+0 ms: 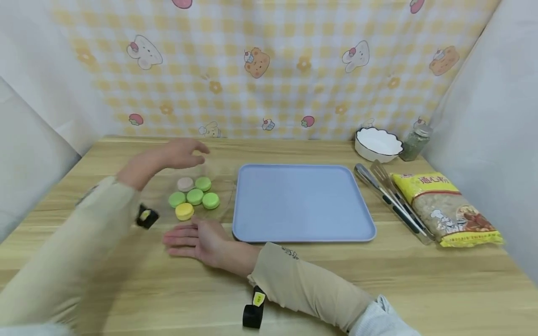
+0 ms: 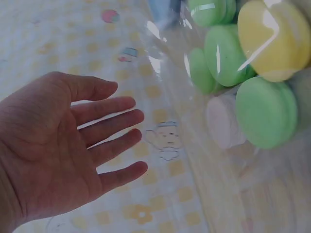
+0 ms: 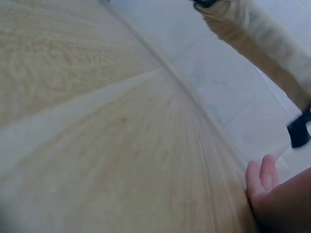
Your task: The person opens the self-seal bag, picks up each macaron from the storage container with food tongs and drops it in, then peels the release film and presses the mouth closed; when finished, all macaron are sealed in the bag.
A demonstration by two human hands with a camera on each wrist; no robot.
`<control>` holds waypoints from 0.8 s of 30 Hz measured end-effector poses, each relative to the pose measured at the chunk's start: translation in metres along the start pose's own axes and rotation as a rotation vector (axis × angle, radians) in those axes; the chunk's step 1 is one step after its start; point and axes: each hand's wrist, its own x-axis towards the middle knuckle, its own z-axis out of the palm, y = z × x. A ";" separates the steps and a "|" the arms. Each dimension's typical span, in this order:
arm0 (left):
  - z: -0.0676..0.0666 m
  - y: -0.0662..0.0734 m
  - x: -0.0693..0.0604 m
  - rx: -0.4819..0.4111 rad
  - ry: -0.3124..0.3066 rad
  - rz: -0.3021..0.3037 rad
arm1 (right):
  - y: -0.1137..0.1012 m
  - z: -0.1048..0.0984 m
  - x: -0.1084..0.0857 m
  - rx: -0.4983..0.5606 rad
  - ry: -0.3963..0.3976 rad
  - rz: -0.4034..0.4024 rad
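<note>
Head view gives me six round macaron-shaped pieces on the pale wooden desk, left of a pale blue rectangular tray with rounded corners: four green macarons, one yellow macaron and one pale pinkish macaron. Clear plastic shows around them; whether they lie in it or on it, I cannot tell.

The person's left hand hangs beyond the group, holding nothing, its fingers spread apart in the left wrist view. On the near side, the right hand lies palm up, empty, fingers straight, its thumb just beside the yellow macaron; I cannot tell if they touch. Right of the tray sit a white scalloped bowl with a dark rim, a glass jar and a yellow plastic food bag.
</note>
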 end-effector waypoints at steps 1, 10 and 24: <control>0.003 -0.002 0.010 0.004 -0.045 -0.006 | 0.000 -0.001 0.000 -0.001 -0.003 -0.006; 0.024 -0.012 0.042 -0.105 -0.078 -0.015 | -0.002 -0.003 -0.002 -0.053 -0.017 -0.017; -0.029 -0.053 -0.061 -0.840 0.490 -0.001 | -0.104 -0.013 -0.044 -1.305 -0.005 -0.468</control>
